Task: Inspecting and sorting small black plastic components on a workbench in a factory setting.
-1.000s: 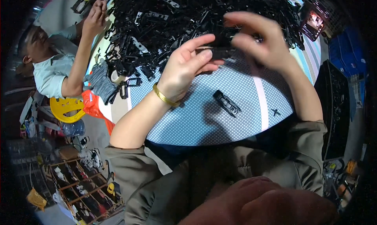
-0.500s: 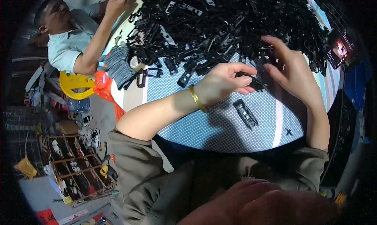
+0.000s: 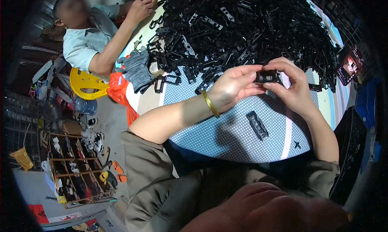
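Head view: hands [image 3: 294,85] pinching black part [image 3: 266,77], fingers nearly closed; similar piece [image 3: 257,126] lying apart on desk [image 3: 194,133], heap [image 3: 246,29] remaining.

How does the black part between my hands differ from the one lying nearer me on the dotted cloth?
The held part is gripped by your left hand and right hand, while the lying part rests untouched on the dotted cloth. Your hands partly cover the held part, whereas the lying part shows whole. Both are black.
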### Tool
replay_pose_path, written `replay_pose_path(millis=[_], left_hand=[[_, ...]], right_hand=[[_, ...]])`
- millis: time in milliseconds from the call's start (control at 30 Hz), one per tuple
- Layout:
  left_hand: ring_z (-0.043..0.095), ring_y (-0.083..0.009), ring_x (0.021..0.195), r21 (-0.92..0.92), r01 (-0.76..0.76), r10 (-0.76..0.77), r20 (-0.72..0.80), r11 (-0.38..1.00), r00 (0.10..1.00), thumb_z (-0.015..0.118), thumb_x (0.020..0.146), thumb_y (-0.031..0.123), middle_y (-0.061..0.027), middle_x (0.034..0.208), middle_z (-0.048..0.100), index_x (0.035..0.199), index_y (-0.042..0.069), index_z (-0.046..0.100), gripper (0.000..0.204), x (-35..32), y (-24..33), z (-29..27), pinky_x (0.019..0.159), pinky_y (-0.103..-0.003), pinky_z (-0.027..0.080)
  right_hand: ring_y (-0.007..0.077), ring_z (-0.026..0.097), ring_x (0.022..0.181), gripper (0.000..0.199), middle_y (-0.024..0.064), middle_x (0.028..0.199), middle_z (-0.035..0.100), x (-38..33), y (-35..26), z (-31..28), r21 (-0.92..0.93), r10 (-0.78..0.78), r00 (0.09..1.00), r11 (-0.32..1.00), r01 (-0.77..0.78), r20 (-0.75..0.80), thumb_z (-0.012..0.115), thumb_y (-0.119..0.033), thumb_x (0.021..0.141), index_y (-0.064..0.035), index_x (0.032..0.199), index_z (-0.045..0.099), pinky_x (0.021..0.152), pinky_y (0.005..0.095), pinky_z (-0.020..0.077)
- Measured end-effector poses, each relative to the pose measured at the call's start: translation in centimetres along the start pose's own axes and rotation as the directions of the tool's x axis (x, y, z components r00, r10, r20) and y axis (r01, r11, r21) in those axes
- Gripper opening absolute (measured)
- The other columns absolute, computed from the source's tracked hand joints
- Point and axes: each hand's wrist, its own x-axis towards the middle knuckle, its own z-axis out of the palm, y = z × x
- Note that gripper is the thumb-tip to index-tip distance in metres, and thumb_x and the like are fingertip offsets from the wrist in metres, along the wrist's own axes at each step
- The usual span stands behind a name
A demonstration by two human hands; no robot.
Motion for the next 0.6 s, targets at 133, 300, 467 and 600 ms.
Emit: replay_pose_path(millis=[133,300,467,600], left_hand=[[0.055,-0.0238,0.1,0.032,-0.015,0.015,0.0,0.999,1.0,0.039,0.09,0.008,-0.0177,0.112,0.05,0.12,-0.006,0.038,0.033,-0.2,0.5,0.2,0.088,-0.033,0.047],[0.057,-0.0214,0.096,0.081,-0.048,0.05,-0.02,0.996,0.999,0.047,0.088,0.007,-0.0165,0.11,0.052,0.119,-0.005,0.04,0.035,-0.3,0.5,0.3,0.085,-0.03,0.049],[0.06,-0.0197,0.089,0.181,-0.093,0.106,-0.062,0.979,0.992,0.049,0.087,0.008,-0.0155,0.106,0.055,0.121,-0.004,0.039,0.038,0.0,0.0,-0.5,0.077,-0.027,0.052],[0.06,-0.0175,0.087,0.225,-0.107,0.127,-0.075,0.968,0.989,0.049,0.087,0.007,-0.0147,0.104,0.056,0.123,-0.004,0.037,0.04,-0.2,0.4,0.1,0.075,-0.025,0.052]], right_hand=[[0.0226,0.055,0.088,0.031,0.0112,0.092,0.059,0.1,0.3,-0.2,-0.015,-0.03,0.999,0.999,0.03,0.012,0.068,-0.008,0.063,0.0006,0.091,0.059,0.079,0.0319,0.0423],[0.0238,0.055,0.088,0.032,0.0112,0.091,0.06,0.2,0.6,0.0,-0.003,-0.032,0.999,0.999,0.032,0.036,0.069,-0.007,0.062,0.0012,0.092,0.06,0.08,0.0332,0.0421],[0.0256,0.054,0.096,0.035,0.0125,0.101,0.059,-0.1,0.4,0.8,-0.152,-0.046,0.999,0.987,0.045,-0.002,0.07,-0.008,0.062,0.0003,0.094,0.061,0.084,0.0341,0.0412],[0.0238,0.054,0.097,0.036,0.0117,0.102,0.058,-0.2,0.7,0.7,-0.14,-0.074,0.997,0.987,0.074,0.005,0.07,-0.01,0.064,0.0007,0.097,0.06,0.084,0.0326,0.0417]])
